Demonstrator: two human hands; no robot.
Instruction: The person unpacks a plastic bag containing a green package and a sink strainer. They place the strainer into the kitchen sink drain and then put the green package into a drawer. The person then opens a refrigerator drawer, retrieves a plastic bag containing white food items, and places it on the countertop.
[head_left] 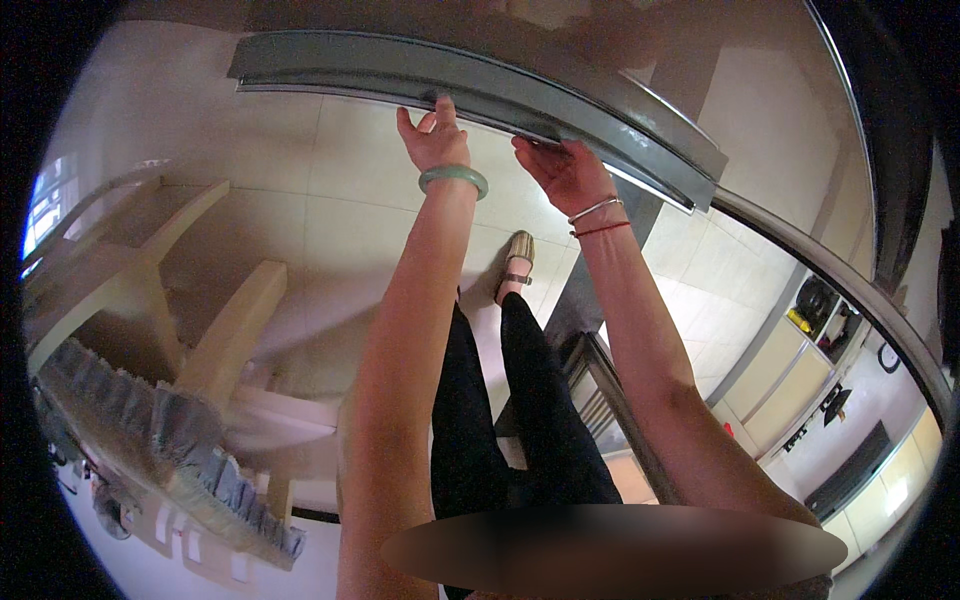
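Note:
A long dark grey panel (pixel 390 72) with a pale strip along its near edge stretches across the top of the view. My left hand (pixel 437 140), with a green bangle (pixel 455 181) at the wrist, reaches up to that edge. Its palm is up and its fingers are apart, one fingertip touching the panel. To the right, my right hand (pixel 565 172) is at the same edge, palm up, fingers stretched along the underside and apart from the thumb. Some fingertips are in the panel's shadow. A silver bangle (pixel 596 208) and a red cord circle the right wrist.
A glossy brown surface (pixel 480 25) lies beyond the panel. At left are pale wooden chairs (pixel 235 320) and a table with a ruffled grey cloth (pixel 190 430). Pale floor tiles (pixel 350 180) lie below. A dark-framed doorway (pixel 800 245) at right shows shelves and cabinets (pixel 775 385).

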